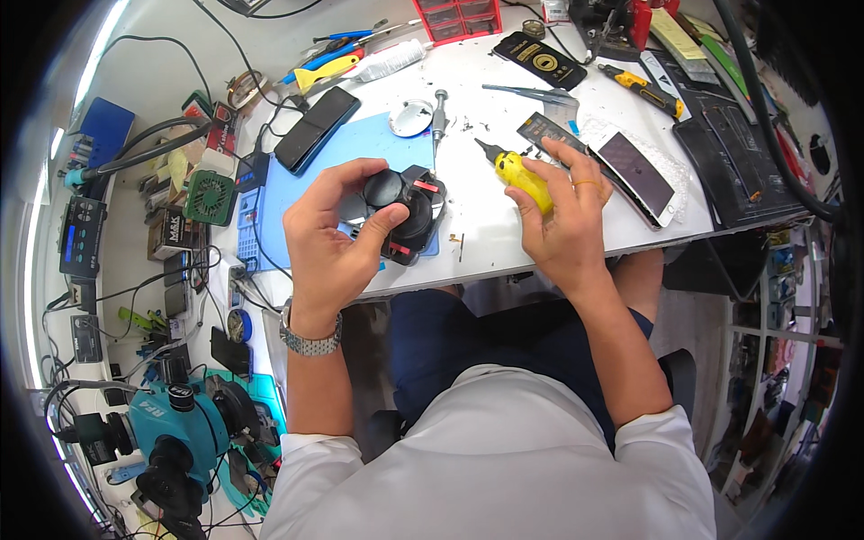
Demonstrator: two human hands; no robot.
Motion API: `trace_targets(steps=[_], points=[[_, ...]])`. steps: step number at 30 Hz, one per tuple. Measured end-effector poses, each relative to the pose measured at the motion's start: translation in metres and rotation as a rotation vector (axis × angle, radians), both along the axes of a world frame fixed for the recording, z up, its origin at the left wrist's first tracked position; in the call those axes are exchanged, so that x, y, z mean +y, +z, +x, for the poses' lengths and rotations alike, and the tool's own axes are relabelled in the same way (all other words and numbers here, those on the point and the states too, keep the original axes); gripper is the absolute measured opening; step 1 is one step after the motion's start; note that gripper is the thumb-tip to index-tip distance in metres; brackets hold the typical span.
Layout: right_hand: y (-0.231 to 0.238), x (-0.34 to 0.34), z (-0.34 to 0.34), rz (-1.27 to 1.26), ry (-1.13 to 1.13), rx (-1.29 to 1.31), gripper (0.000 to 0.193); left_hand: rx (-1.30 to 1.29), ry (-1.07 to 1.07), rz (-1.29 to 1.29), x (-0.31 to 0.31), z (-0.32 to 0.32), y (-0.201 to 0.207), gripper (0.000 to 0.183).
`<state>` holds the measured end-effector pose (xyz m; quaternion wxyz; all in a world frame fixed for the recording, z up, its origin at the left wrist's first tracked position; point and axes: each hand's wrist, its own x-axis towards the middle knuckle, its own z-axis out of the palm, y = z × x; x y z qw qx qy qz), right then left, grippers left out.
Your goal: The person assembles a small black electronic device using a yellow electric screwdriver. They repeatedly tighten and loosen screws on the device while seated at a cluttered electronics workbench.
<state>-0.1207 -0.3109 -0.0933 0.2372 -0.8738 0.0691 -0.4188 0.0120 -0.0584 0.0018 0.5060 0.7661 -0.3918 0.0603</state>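
Observation:
My left hand (328, 229) grips a black clamp-like device (410, 209) with round black discs and red pads, over the front of the blue mat. The thumb presses on its top, and some fingers are hidden beneath it. In my right hand (569, 202) is a small yellow squeeze bottle (525, 180) with a black pointed nozzle, tilted toward the far left. Right of that hand, a white-framed phone (635, 178) lies on bubble wrap. Partly behind the fingers rests a flat dark part (543, 131), whose kind I cannot make out.
A dark phone (317, 129) lies on the blue mat (279, 193), near a metal screwdriver (439, 117) and a small round dish (410, 118). Tweezers (531, 92) and a yellow-black knife (643, 90) lie farther back. A teal microscope (180, 427) stands at the lower left.

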Motion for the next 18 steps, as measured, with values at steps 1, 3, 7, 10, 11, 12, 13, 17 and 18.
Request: trace_targets(steps=[1, 3, 7, 10, 11, 12, 13, 17, 18], points=[[-0.0002, -0.0001, 0.0001, -0.001, -0.003, 0.002, 0.04, 0.045, -0.037, 0.094, 0.005, 0.0006, 0.0033, 0.054], [-0.0009, -0.0003, 0.0002, 0.003, 0.0, -0.001, 0.04, 0.056, -0.08, 0.078, 0.0067, 0.0016, 0.0029, 0.055], [-0.0015, -0.0004, 0.0004, 0.005, 0.001, -0.003, 0.039, 0.137, -0.155, 0.018, 0.0068, 0.0032, 0.0017, 0.059], [-0.0013, -0.0003, 0.0007, 0.014, -0.003, -0.006, 0.038, 0.166, -0.167, -0.012, 0.0056, 0.0027, 0.0027, 0.064], [-0.0012, -0.0004, 0.0006, 0.016, -0.003, -0.008, 0.038, 0.117, -0.148, 0.006, 0.0054, 0.0026, 0.0035, 0.066], [-0.0013, -0.0005, 0.0005, 0.019, -0.004, -0.01, 0.038, 0.068, -0.13, 0.024, 0.0055, 0.0024, 0.0044, 0.067], [-0.0014, -0.0008, 0.0002, 0.021, -0.006, -0.012, 0.038, 0.018, -0.109, 0.047, 0.0054, 0.0023, 0.0052, 0.069], [-0.0023, -0.0014, 0.0004, 0.026, -0.006, -0.022, 0.037, -0.048, -0.007, 0.17, 0.0067, 0.0031, 0.0075, 0.075], [-0.0025, -0.0015, 0.0005, 0.027, -0.006, -0.023, 0.037, -0.02, -0.006, 0.143, 0.0052, 0.0037, 0.006, 0.076]])
